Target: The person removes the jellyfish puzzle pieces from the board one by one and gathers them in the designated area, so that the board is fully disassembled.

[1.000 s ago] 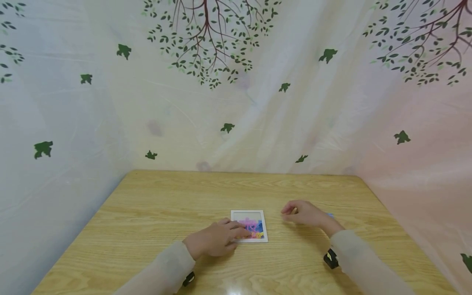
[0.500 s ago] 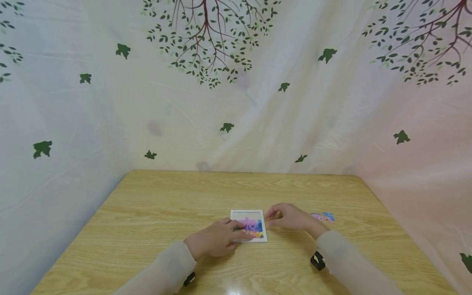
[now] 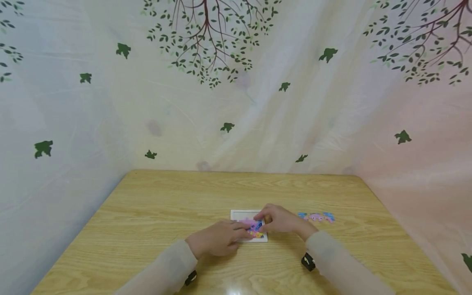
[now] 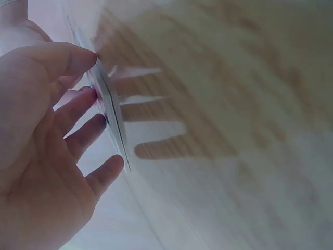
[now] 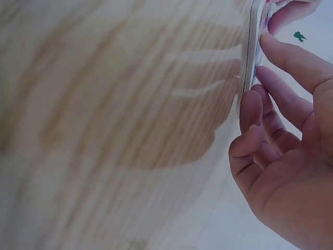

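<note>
A small jigsaw puzzle in a white frame (image 3: 248,240) lies on the table, its lower part filled with pink, blue and yellow picture pieces (image 3: 259,234). My left hand (image 3: 217,237) rests on its left side, fingers extended over the picture; in the left wrist view its fingertips (image 4: 97,120) are at the board's edge. From the right my right hand (image 3: 280,221) reaches over the frame, thumb and forefinger around a blue puzzle piece (image 3: 258,225) at the picture's right side. That piece is mostly hidden by the fingers. The right wrist view shows the other fingers (image 5: 248,140) curled beside the board.
Several loose pink and blue puzzle pieces (image 3: 316,217) lie in a row right of the frame, beyond my right wrist. The wooden table (image 3: 177,192) ends at a pale curtain (image 3: 177,123) printed with leaves.
My right hand has moved left, from beside the loose pieces to over the frame's right side, uncovering the row of pieces. The left hand stays on the frame.
</note>
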Demonstrator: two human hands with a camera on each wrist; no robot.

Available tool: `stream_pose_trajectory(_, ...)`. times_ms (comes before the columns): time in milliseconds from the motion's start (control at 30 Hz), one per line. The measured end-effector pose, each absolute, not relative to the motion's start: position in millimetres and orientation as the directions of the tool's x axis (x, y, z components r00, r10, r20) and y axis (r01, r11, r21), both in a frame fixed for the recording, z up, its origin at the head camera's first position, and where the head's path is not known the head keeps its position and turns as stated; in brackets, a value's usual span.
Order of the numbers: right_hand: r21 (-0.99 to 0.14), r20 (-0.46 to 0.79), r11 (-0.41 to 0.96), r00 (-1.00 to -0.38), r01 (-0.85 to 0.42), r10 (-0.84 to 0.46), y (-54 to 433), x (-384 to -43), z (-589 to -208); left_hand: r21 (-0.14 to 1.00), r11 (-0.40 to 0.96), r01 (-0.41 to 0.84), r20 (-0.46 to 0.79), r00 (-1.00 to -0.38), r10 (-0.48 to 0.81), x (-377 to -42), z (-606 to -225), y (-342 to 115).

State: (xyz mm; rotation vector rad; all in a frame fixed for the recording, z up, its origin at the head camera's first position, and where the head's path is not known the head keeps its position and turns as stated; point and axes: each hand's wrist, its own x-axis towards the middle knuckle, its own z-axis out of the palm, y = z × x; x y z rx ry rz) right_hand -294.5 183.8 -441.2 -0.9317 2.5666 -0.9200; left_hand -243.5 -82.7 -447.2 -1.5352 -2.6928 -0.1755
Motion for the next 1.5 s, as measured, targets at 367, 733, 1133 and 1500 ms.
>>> stream_pose_trajectory(367, -0.638, -0.045, 0.612, -0.771, -0.467, -0.635, 179.4, -296.8, -444.7, 0.113, 0.55, 0.828, 0.018, -0.555, 0.832, -244.1, -445.2, -80.4)
stream_pose_trajectory(733, -0.659, -0.08, 0.616, -0.774, -0.431, -0.628, 176.7, -296.8, -442.5, 0.09, 0.575, 0.813, -0.027, -0.575, 0.818, -244.0, -442.0, -77.8)
stream_pose_trajectory(1133, -0.731, -0.079, 0.553, -0.755, -0.4, -0.651, 174.9, -300.3, -444.7, 0.145, 0.582, 0.8, -0.021, -0.585, 0.811, -243.5, -440.3, -78.2)
stream_pose_trajectory(1500, -0.717, -0.073, 0.558, -0.751, -0.418, -0.656, 175.3, -300.6, -442.4, 0.141, 0.563, 0.814, -0.02, -0.566, 0.824, -244.4, -437.1, -76.7)
